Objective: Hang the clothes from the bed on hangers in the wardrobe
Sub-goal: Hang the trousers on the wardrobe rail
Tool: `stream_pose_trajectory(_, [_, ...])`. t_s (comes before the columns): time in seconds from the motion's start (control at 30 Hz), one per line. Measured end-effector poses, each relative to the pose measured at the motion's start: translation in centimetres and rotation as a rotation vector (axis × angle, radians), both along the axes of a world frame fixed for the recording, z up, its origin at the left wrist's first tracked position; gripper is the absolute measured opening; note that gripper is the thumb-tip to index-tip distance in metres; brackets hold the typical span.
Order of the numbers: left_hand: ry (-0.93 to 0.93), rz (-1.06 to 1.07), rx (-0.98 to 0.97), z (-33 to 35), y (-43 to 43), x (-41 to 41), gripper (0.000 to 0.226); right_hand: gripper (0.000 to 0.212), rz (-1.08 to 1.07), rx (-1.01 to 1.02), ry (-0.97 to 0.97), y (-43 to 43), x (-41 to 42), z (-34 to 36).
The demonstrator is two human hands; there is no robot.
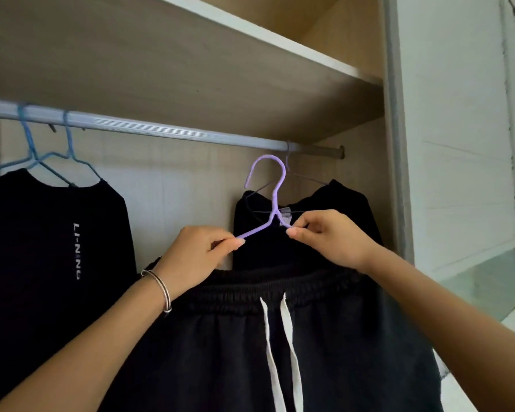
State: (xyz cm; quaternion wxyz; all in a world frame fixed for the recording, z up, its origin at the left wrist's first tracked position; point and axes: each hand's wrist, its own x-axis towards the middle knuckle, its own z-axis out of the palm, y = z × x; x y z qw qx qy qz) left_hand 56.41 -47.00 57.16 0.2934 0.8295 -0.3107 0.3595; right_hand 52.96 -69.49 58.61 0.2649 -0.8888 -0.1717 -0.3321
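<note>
Step in hand: the hook has to go over the wardrobe rail; judged from the hook, which sits just below the rail and not on it.
Task item location: black drawstring garment hangs from the purple hanger, held in front of the wardrobe opening, below the rail and between the two garments already hung.
Left grip: left hand pinches the hanger's left arm, thumb and fingers closed on the wire.
Right grip: right hand pinches the hanger's right arm close to the neck.
Neighbours: lettered black shirt on blue hangers to the left; black top on a grey hanger just behind the purple hook.
Risk 1, hook tangle: the purple hook overlaps the grey hanger's wire in this view; lifting straight up could snag it and pull the black top off the rail.
Risk 2, missed rail: the hook opening faces left; a lift without a sideways pass may strike the rail underside.
Risk 3, garment slip: how the waistband is seated on the hanger is hidden; tilting one arm lower could slide it off.
Risk 4, shelf contact: the shelf is close above the rail, so an overshoot would knock the hook.
</note>
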Motion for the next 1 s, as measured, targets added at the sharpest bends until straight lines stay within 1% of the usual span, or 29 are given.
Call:
stream_pose_trajectory(0.07, [0.023, 0.062, -0.070, -0.1, 3.0, 0.8, 0.032, 0.025, -0.003, 0.043, -0.038, 0.5, 1.6, -0.2])
stream_pose_trajectory(0.1, [0.077, 0.089, -0.140, -0.3, 4.7, 1.1, 0.035, 0.027, -0.015, 0.063, -0.062, 0.7, 2.3, -0.2])
stream_pose_trajectory(0.13, [0.170, 0.142, -0.186, -0.5, 6.3, 1.4, 0.041, 0.027, -0.017, 0.083, -0.087, 0.9, 2.9, -0.2])
stream_pose_trajectory(0.17, [0.253, 0.207, -0.182, -0.9, 7.4, 1.7, 0.053, 0.026, -0.010, 0.092, -0.103, 1.4, 3.4, 0.0])
stream_pose_trajectory(0.2, [0.291, 0.261, -0.149, -1.4, 8.1, 2.0, 0.063, 0.025, 0.003, 0.085, -0.109, 1.9, 3.8, 0.1])
stream_pose_trajectory(0.23, [0.283, 0.293, -0.122, -1.7, 8.4, 2.5, 0.065, 0.024, 0.017, 0.064, -0.106, 2.4, 4.2, 0.3])
stream_pose_trajectory(0.27, [0.238, 0.314, -0.112, -1.7, 8.3, 2.7, 0.062, 0.024, 0.029, 0.040, -0.100, 2.9, 4.6, 0.5])
stream_pose_trajectory(0.4, [0.147, 0.340, -0.110, -0.8, 7.3, 3.7, 0.062, 0.024, 0.077, -0.019, -0.094, 4.6, 5.7, 0.9])
stream_pose_trajectory(0.5, [0.096, 0.355, -0.075, -0.4, 6.6, 4.4, 0.062, 0.024, 0.061, -0.013, -0.098, 5.6, 6.6, 0.7])
stream_pose_trajectory(0.6, [0.021, 0.297, 0.068, -0.3, 5.9, 5.2, 0.062, 0.025, 0.031, 0.003, -0.115, 6.4, 7.4, 0.2])
stream_pose_trajectory(0.67, [-0.020, 0.270, 0.155, -0.3, 5.4, 5.7, 0.057, 0.023, 0.029, 0.005, -0.115, 6.9, 7.4, -0.2])
stream_pose_trajectory(0.73, [-0.059, 0.262, 0.168, -0.1, 5.0, 6.3, 0.053, 0.021, 0.034, 0.020, -0.113, 6.7, 6.9, -0.1])
stream_pose_trajectory(0.8, [-0.113, 0.279, 0.168, 0.0, 4.6, 6.9, 0.049, 0.012, 0.031, 0.033, -0.111, 5.7, 6.3, 0.4])
stream_pose_trajectory(0.83, [-0.125, 0.283, 0.157, 0.1, 4.5, 7.3, 0.048, 0.011, 0.005, 0.025, -0.101, 4.9, 6.1, 0.7])
stream_pose_trajectory(0.93, [-0.132, 0.294, 0.113, 0.5, 4.2, 8.9, 0.048, 0.052, -0.086, -0.022, 0.024, 1.7, 6.0, 0.9])
stream_pose_trajectory(0.97, [-0.139, 0.295, 0.088, 0.6, 4.0, 9.4, 0.048, 0.061, -0.107, -0.044, 0.066, 0.8, 6.1, 0.6])
stream_pose_trajectory(1.0, [-0.141, 0.297, 0.066, 0.7, 3.8, 9.9, 0.048, 0.064, -0.122, -0.070, 0.092, 0.0, 6.2, 0.2])
